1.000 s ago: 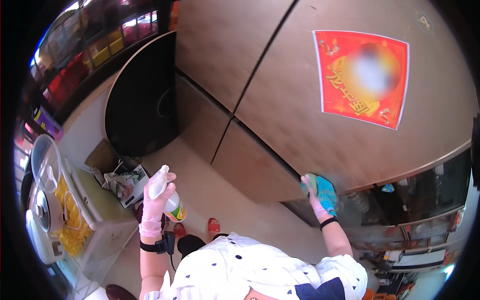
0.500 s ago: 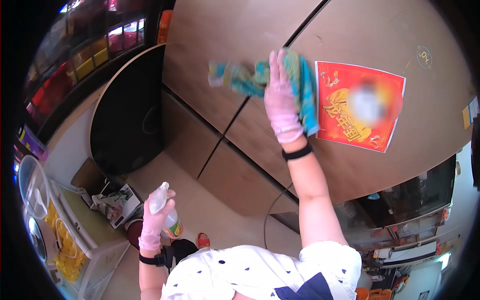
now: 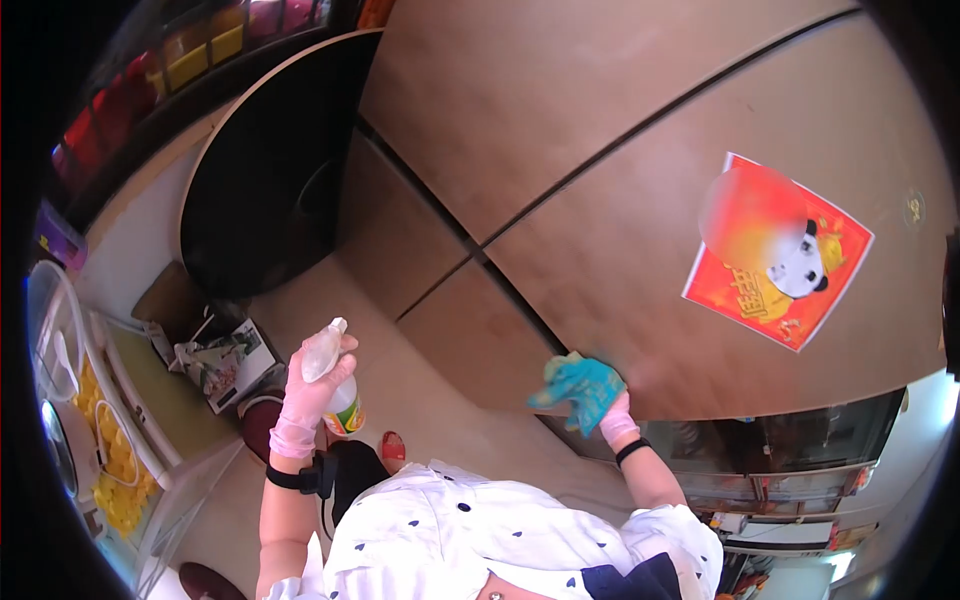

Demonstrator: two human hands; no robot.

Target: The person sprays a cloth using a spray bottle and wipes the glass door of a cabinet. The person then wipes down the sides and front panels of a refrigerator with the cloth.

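My left hand (image 3: 308, 400), in a pink glove, is wrapped round the neck of a spray bottle (image 3: 346, 408) with a white nozzle and a green and yellow label. My right hand (image 3: 617, 415), gloved too, holds a crumpled teal cloth (image 3: 580, 390) near the lower edge of a large brown cabinet-like door (image 3: 640, 290). The cloth covers most of the fingers. Dark seams cross the brown panels. A red poster (image 3: 740, 285) with a panda sits tilted on the door, up and right of the cloth.
A round black panel (image 3: 265, 180) leans at the left of the brown doors. Below it are a box with a floral picture (image 3: 240, 370) and a side table (image 3: 165, 390) with yellow items. Dark glass shelving (image 3: 770, 440) stands at the right. A red shoe (image 3: 393, 447) shows on the floor.
My right hand has come down from beside the poster, with the cloth in it, to the door's lower edge. The view has turned, so the poster appears farther right. My left hand keeps the bottle.
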